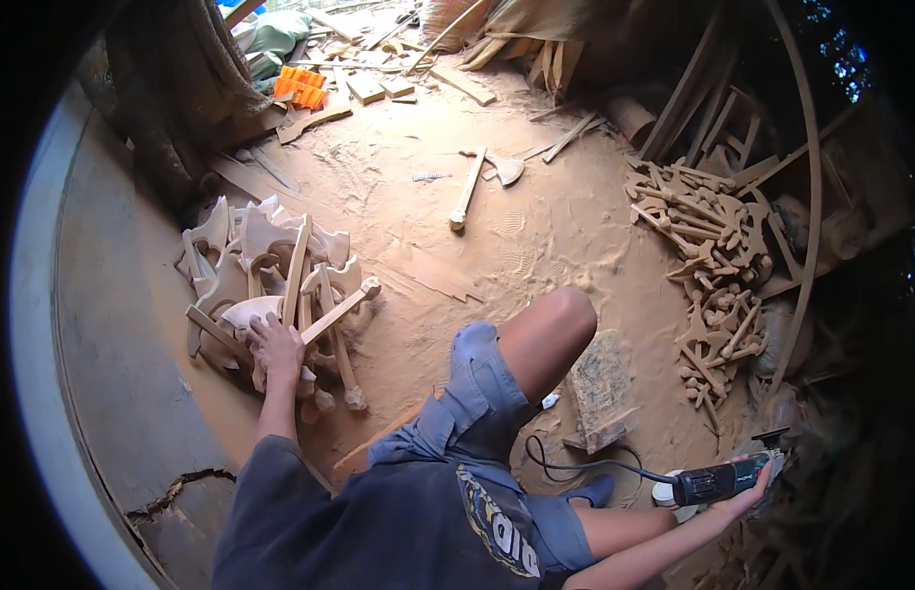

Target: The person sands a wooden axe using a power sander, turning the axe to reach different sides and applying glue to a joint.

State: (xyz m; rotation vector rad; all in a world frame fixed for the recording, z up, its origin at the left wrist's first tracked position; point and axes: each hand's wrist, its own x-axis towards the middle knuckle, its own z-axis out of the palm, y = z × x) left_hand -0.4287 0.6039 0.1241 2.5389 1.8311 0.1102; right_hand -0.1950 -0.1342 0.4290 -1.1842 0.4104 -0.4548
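Note:
My left hand [275, 346] reaches into a heap of carved wooden axes [320, 246] at the left. Its fingers are closed over the edge of a pale wooden axe [253, 312]; the thumb side is partly hidden. Several handles stick out of the heap at different angles. Out at the lower right, my right hand [749, 498] is wrapped round the body of a dark angle grinder [715, 482]. A flat dark disc [770, 435] shows at the grinder's head. Its black cord [585, 464] loops back toward my legs.
Another wooden axe [467, 192] lies on the dusty floor ahead. Many small carved wooden pieces [708, 236] are piled along the right. A worn wooden block [600, 383] lies beside my knee. Scrap boards [379, 88] and an orange object [300, 87] are at the back.

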